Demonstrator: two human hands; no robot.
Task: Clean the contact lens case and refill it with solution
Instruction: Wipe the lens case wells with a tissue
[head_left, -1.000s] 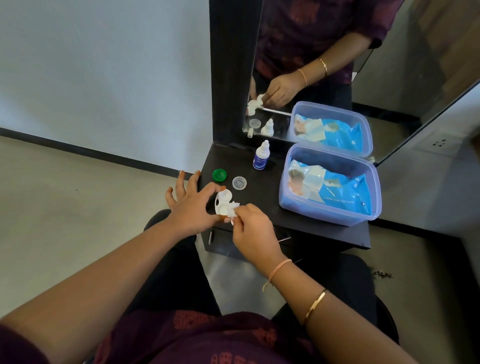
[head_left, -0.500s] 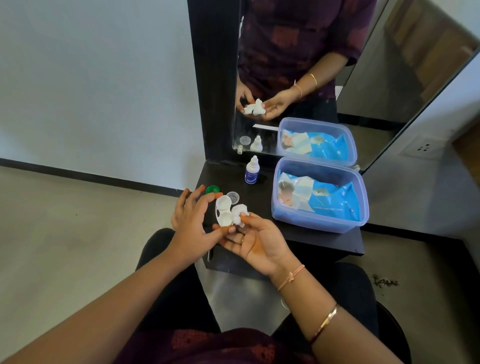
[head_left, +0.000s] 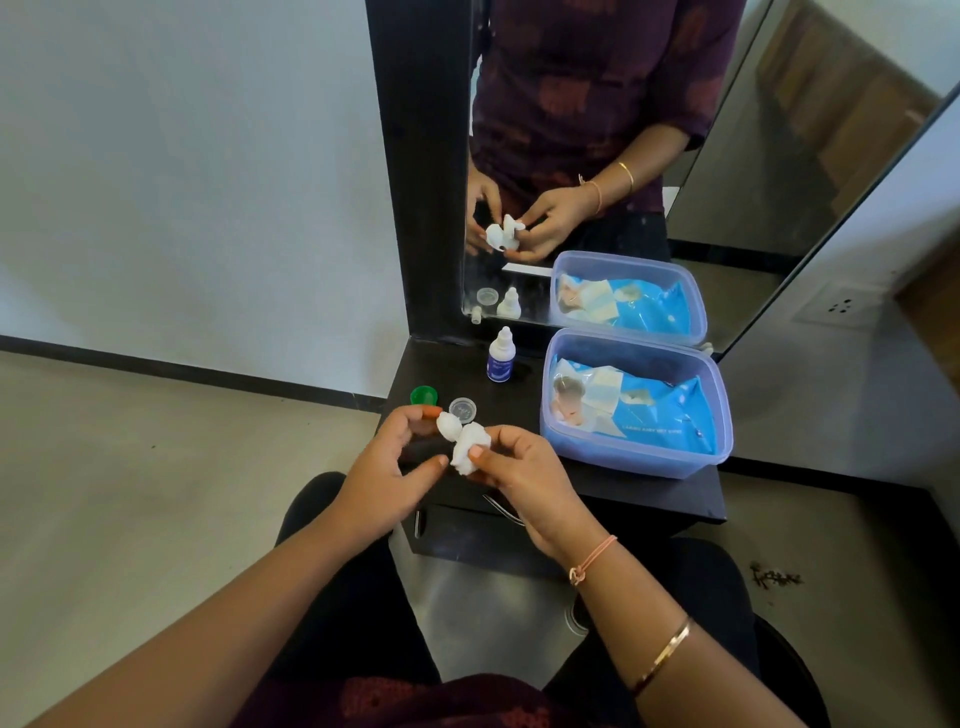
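Since a moment ago our right hand has turned over from palm-up, and its thumb and fingers now pinch the white wipe against the lens case. Our left hand holds the case's far end in curled fingertips, over the table edge. Just behind sit a green cap, a clear cap and the solution bottle. We cannot read its label, nor the print on the wipes pack in the blue tub.
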